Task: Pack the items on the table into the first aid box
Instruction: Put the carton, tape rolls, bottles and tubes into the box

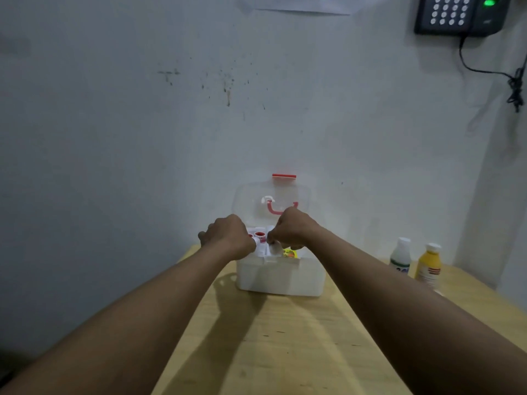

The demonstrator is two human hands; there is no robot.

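A white translucent first aid box [281, 279] stands on the wooden table [285, 343], its clear lid [248, 201] with red latch and handle raised against the wall. Both my hands are over the open top. My left hand [225, 233] is curled at the box's left rim, next to a small white item with red ends [258, 236]. My right hand [292, 228] pinches a small white item [275, 248] over the inner tray. A yellow packet [291, 254] lies inside at the right. What my left fingers hold is hidden.
Two bottles stand on the table to the right of the box: a white one [400, 256] and a yellow one [429, 266]. The wall is right behind the box. A keypad [456, 12] with a dangling cable hangs at the upper right.
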